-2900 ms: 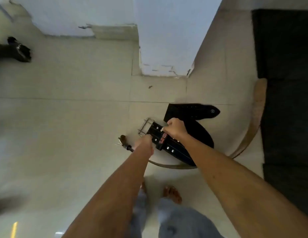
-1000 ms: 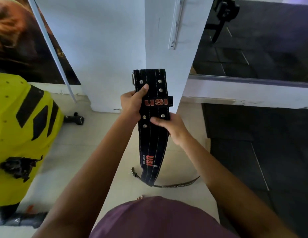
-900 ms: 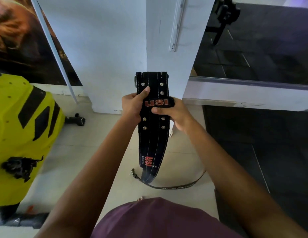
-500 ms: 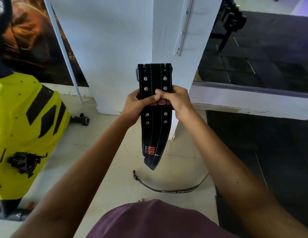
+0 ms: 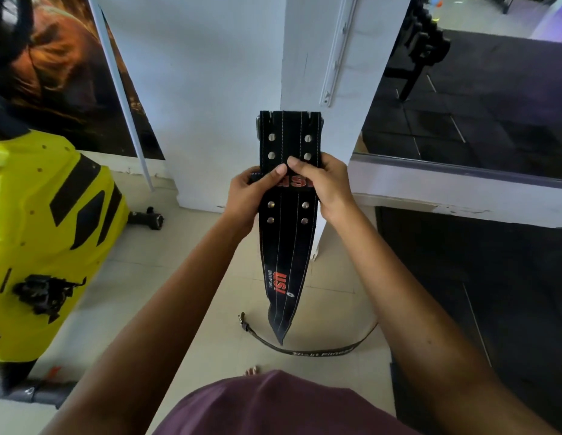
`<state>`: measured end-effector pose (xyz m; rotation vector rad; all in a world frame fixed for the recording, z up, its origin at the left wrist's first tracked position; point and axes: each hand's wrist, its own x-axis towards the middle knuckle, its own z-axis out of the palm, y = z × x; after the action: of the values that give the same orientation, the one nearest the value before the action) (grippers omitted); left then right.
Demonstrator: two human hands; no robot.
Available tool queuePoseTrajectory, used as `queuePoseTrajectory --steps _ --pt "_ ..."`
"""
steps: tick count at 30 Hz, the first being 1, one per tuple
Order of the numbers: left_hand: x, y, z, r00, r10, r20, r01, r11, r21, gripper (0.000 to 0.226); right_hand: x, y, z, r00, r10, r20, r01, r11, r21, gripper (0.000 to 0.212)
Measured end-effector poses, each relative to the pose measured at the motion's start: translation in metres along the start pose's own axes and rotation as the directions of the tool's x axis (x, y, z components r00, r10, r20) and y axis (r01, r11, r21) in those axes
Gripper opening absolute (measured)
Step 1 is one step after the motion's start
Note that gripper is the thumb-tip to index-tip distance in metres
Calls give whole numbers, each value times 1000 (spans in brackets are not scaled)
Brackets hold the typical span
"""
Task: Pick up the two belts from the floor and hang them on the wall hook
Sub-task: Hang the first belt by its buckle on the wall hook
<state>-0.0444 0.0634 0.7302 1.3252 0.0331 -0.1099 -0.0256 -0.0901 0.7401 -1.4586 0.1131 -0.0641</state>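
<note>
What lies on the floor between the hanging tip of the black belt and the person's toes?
In the head view, the thin strap belt curves across the tiled floor between the black belt and the toes.

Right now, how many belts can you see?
2: a wide black belt held upright by the left hand and right hand; a thin belt on the floor. None seem hidden.
</note>
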Motion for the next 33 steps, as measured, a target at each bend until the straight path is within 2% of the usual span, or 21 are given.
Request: queuePoseTrajectory --steps 3,7,10,13,18,21,24,27,30,33 --pt "2 -1 -4 999 9 -36 -8 1000 17 37 -6 -5 3 999 5 39 -2 998 -57 23" --pt "-11 -15 1 997 -1 -71 -1 999 -34 42 7 -32 -2 997 71 17 -70 997 -40 32" --pt "-12 -16 6 991 21 -129 -28 998 -48 44 2 -32 -2 992 54 117 -42 993 -110 31" --pt "-6 -12 3 986 52 -157 -60 997 -44 33 -23 3 -7 977 85 195 -64 992 -110 35" --pt "-2 -12 -4 987 28 -156 -40 996 -74 20 -63 55 -12 978 159 136 -150 986 -75 29" --pt "-5 -20 -3 993 -14 -119 6 997 -73 28 -54 37 -12 984 123 129 -118 992 -49 32" --pt "-8 -26 -1 997 -45 -58 42 998 -43 29 -31 6 -14 988 85 127 -93 994 61 35" --pt "-8 -23 4 999 -34 -7 34 999 15 31 -13 -17 -15 993 118 23 -119 991 64 35" --pt "2 -2 10 1000 17 26 -19 998 65 33 -12 -20 -5 987 159 -25 -157 986 62 25" --pt "13 12 11 999 -41 13 41 999 28 42 -16 -11 7 984 175 -45 -168 978 124 29"
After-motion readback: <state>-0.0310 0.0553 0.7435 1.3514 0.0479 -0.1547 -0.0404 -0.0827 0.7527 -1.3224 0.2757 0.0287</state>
